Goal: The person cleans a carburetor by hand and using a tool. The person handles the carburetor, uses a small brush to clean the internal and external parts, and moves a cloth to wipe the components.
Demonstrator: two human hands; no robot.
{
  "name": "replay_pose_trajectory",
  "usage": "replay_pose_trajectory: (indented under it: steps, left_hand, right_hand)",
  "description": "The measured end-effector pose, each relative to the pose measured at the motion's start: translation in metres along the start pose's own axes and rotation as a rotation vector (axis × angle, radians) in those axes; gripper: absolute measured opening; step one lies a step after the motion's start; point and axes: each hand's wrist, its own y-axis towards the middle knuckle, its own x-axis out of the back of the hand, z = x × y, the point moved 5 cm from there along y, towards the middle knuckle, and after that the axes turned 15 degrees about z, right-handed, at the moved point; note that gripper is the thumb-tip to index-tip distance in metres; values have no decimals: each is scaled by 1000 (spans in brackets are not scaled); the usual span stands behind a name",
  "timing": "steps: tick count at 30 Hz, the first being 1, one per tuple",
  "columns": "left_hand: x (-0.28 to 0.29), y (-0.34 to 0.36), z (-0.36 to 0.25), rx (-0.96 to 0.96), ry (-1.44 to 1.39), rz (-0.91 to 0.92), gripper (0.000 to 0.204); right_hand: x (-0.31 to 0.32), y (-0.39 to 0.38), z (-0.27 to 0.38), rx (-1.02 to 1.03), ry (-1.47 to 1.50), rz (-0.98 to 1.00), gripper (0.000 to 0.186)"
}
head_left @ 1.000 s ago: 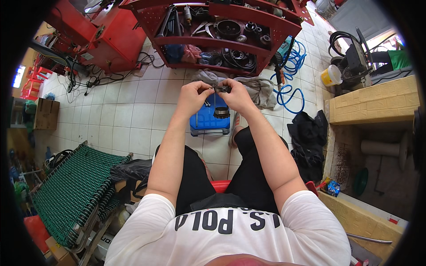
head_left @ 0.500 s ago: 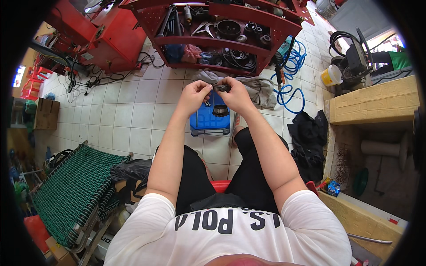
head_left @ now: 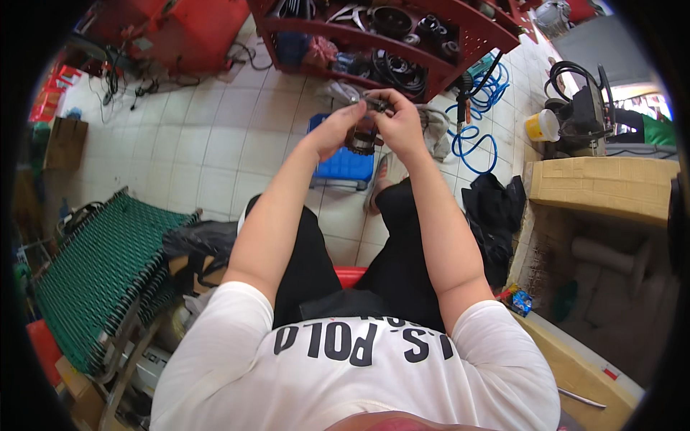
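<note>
My left hand point(head_left: 334, 129) and my right hand point(head_left: 397, 123) are closed together on a small dark metal part point(head_left: 374, 102), whose detail is partly covered by my fingers. Just below and between them sits a dark toothed metal ring point(head_left: 359, 144), over a blue plastic case point(head_left: 338, 171) on the tiled floor. The left hand's fingertips are partly hidden behind its thumb. A crumpled grey cloth point(head_left: 433, 136) lies behind and right of my right hand.
A red shelf cart point(head_left: 338, 29) with metal parts stands ahead. Blue hose point(head_left: 474, 151) coils at right beside a white bucket point(head_left: 539, 124), a black garment point(head_left: 485, 215) and a yellowish padded ledge point(head_left: 596, 187). A green woven folding cot point(head_left: 100, 266) is at lower left.
The camera view has shifted, so the surroundings appear higher. My hands have come closer together, with the left thumb now against the held part and the left hand nearer the toothed ring.
</note>
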Motion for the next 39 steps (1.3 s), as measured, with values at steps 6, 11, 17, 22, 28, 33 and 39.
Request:
replay_pose_trajectory:
  steps: [6, 11, 17, 22, 28, 33, 39]
  left_hand:
    - [-1, -5, -17, 16, 39, -45, 73]
    - [46, -24, -31, -170, -133, -396, 78]
    - [101, -58, -31, -356, -638, -894, 77]
    - [87, -44, -46, -343, -556, -794, 77]
    - [96, -52, -42, -345, -289, -767, 77]
    - [90, -47, -43, -316, -318, -709, 78]
    - [86, -43, -44, -313, -302, -693, 79]
  right_hand:
    - [-4, -3, 9, -55, 182, 108, 39]
    - [-3, -2, -7, -89, 263, -61, 36]
    - [-34, -14, -84, -853, -57, 226, 35]
    - [-42, 33, -172, -803, -746, 510, 51]
    - [-74, 33, -206, -688, -883, 228, 63]
    - [-80, 19, -235, -727, -875, 238, 62]
    - [-75, 16, -239, -660, -959, 245, 44]
